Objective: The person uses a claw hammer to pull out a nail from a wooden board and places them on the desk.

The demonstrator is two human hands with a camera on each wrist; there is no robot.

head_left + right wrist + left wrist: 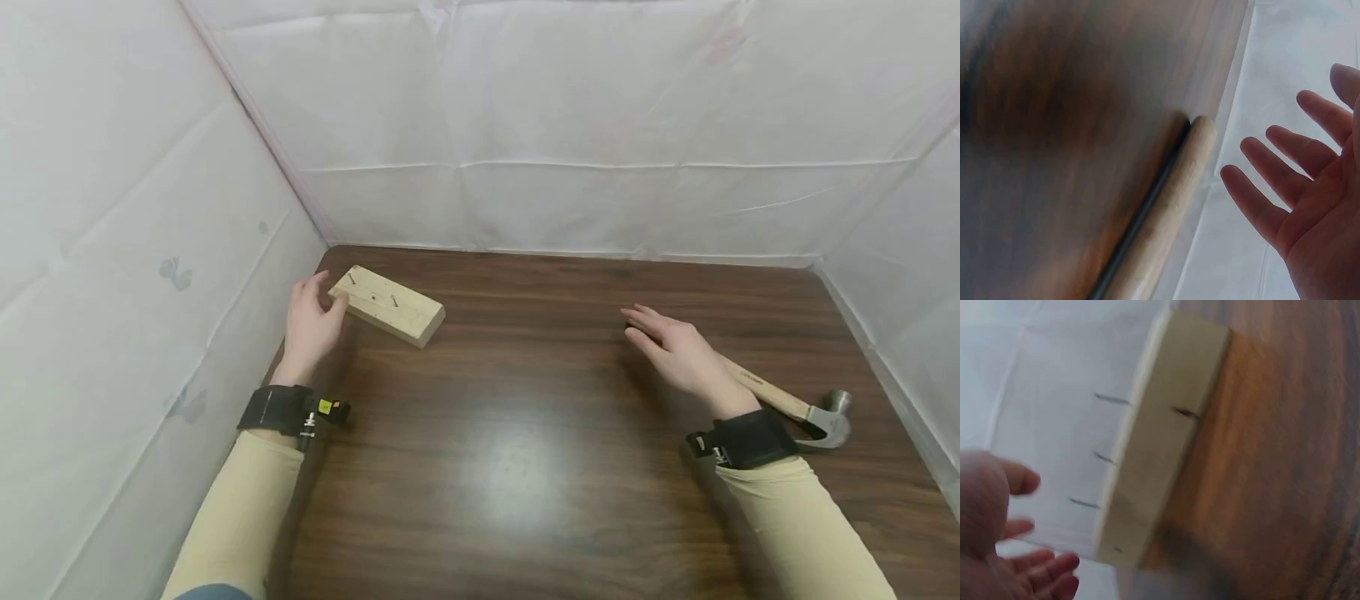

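Resting at the far left of the dark wooden bench (525, 467), the left hand (311, 321) lies against the near-left end of a pale wood block (390, 306). Its fingers (1054, 569) are loosely spread and only lightly bent, with the thumb by the block's end; whether they actually press on the wood or sit just beside it is hard to tell, and they are not wrapped round it. The block lies flat on the bench, angled so that its far end points right and toward the person, close to the white sheeted wall (135, 250). Several thin nails (1110, 399) stand out of its top face, as the left wrist view shows.

On the right side, the right hand (678, 350) hovers palm-down above the bench, fingers (1272, 169) straight and apart, holding nothing. Beneath and behind it lies a hammer (795, 408), its wooden handle running under the wrist and its metal head out toward the right edge of the bench. In the right wrist view the handle's end sits just beside the open fingers, not touching them. Hammer and block are well apart.
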